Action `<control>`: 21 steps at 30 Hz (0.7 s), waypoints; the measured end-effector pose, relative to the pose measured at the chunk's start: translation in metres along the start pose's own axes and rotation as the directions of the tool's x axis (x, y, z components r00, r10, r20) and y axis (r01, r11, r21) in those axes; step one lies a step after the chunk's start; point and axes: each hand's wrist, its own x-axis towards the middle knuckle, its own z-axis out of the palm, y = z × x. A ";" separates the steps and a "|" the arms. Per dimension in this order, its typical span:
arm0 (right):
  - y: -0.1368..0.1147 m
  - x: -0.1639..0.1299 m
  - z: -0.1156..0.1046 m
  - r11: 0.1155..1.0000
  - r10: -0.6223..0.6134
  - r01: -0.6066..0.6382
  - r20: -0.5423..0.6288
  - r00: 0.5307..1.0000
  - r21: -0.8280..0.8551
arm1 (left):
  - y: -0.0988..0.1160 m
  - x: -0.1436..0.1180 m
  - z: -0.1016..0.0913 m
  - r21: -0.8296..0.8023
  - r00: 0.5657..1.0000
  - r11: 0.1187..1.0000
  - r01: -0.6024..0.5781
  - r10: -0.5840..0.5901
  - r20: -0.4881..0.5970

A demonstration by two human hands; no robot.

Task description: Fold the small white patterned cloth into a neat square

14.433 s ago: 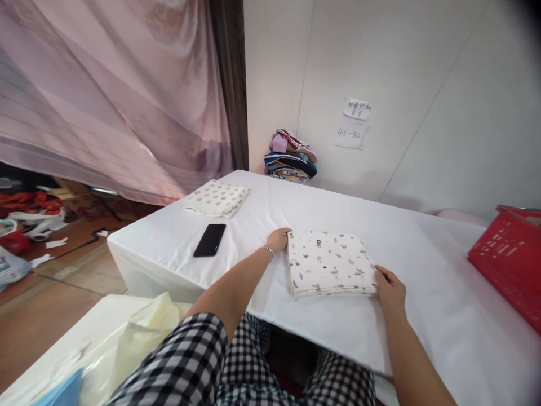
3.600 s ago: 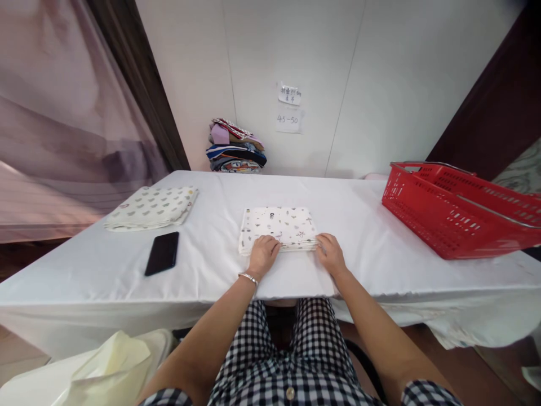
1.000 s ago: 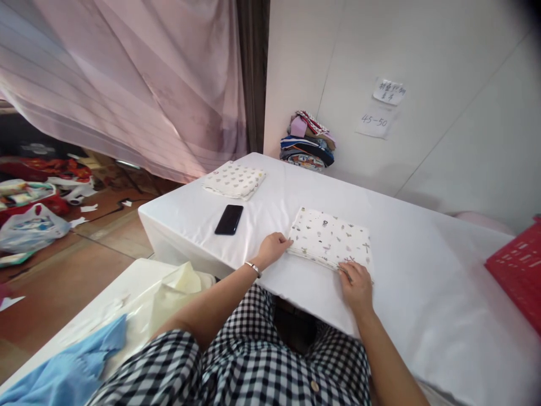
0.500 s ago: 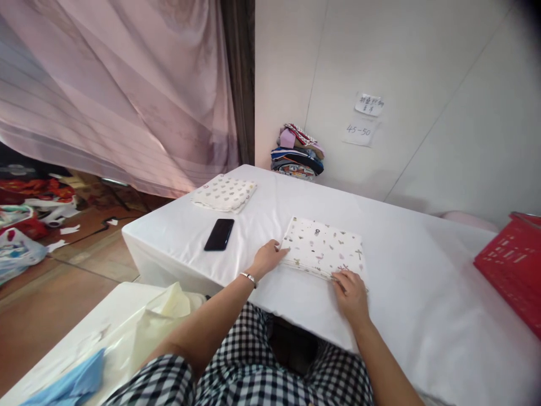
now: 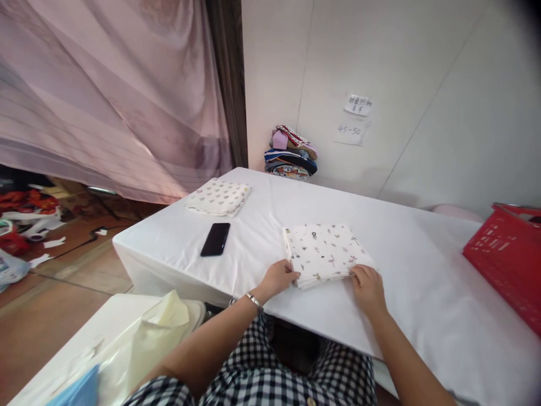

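A folded white cloth (image 5: 325, 251) with small plant and animal prints lies flat on the white-covered table in front of me. My left hand (image 5: 279, 279) pinches its near left corner, thumb and fingers closed on the layers. At the near right corner, the fingers of my right hand (image 5: 367, 287) are closed on the edge in the same way. Several layers show along the near edge. Farther left, a second folded white cloth (image 5: 218, 197) with grey prints rests near the table's far left corner, and a black phone (image 5: 215, 239) lies between the two cloths.
A red plastic basket (image 5: 505, 254) stands at the table's right end. Folded clothes (image 5: 291, 155) are stacked behind the table (image 5: 406, 265), against the wall. At lower left, a white surface (image 5: 101, 321) holds a pale yellow bag (image 5: 158, 332) and blue material (image 5: 78, 389).
The near left corner of the printed cloth has come toward me with my left hand, turning the cloth slightly. My right hand has shifted a little along the near right edge. The view has moved slightly.
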 end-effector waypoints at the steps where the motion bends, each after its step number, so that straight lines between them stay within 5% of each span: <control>1: -0.002 -0.002 0.000 1.000 0.003 -0.003 0.003 1.000 0.002 | 0.000 0.001 -0.003 0.034 1.000 0.999 -0.011 0.011 -0.015; 4: -0.011 -0.006 0.001 1.000 0.019 -0.019 -0.014 1.000 0.007 | 0.002 0.010 -0.015 0.217 0.971 0.972 -0.090 0.134 -0.198; 7: -0.017 -0.006 0.002 0.999 0.042 -0.041 -0.024 0.999 0.018 | 0.008 0.023 -0.018 0.372 0.852 0.886 -0.276 0.405 -0.333; 11: -0.019 -0.003 0.002 0.996 0.071 -0.069 -0.035 0.997 0.054 | 0.020 0.030 0.003 0.499 0.692 0.674 -0.545 0.697 -0.187; 16: -0.020 -0.003 -0.001 0.992 0.082 -0.077 -0.047 0.996 0.101 | 0.017 0.020 0.035 0.595 0.694 0.514 -0.619 0.712 0.107; 21: -0.027 0.008 -0.008 0.986 0.128 -0.122 -0.053 0.990 0.114 | 0.013 0.016 0.039 0.646 0.697 0.467 -0.603 0.703 0.143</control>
